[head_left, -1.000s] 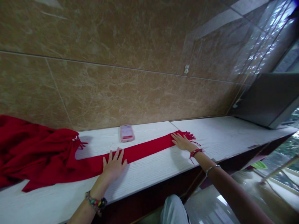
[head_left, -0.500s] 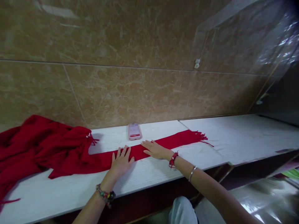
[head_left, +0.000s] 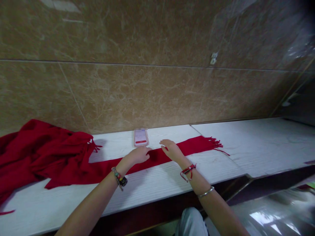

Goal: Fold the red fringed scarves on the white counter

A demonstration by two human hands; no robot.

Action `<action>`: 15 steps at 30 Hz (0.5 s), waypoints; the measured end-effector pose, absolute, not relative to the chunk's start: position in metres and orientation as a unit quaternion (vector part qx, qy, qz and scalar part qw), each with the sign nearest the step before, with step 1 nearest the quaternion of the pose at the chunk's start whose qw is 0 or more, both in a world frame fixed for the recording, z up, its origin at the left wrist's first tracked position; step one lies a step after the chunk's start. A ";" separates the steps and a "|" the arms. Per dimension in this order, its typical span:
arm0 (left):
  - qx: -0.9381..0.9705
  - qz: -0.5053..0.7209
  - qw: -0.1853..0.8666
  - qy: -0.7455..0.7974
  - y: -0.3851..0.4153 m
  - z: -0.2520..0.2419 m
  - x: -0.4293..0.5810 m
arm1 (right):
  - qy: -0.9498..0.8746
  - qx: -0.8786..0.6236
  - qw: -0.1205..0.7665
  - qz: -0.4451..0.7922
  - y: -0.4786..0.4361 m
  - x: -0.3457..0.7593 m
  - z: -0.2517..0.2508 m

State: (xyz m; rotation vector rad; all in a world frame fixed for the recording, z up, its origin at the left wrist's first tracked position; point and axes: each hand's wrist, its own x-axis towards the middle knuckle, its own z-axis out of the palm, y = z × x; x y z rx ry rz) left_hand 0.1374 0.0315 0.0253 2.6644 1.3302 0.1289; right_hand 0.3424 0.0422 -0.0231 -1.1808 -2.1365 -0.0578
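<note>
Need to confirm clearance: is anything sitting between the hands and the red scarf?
Nothing visible. The left hand and right hand both touch the red scarf on the counter. The phone lies behind it, near the wall.

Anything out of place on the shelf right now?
The scarf lies flat only on its right stretch; its left part is bunched in a heap by the wall. The left hand and right hand rest on its middle.

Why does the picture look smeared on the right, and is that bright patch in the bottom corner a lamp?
Head view: the right edge is smeared, probably motion blur; the bright patch is glare on the glossy floor; the heaped red scarf throws a soft shadow on the white shelf.
</note>
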 end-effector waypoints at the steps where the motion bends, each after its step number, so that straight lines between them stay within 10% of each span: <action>1: 0.897 0.051 0.084 0.431 0.038 0.025 0.144 | -0.805 -0.473 0.358 -0.031 0.045 0.348 -0.022; 15: 0.888 0.094 0.016 0.451 0.049 -0.001 0.138 | -0.832 -0.455 0.316 -0.022 0.025 0.332 -0.013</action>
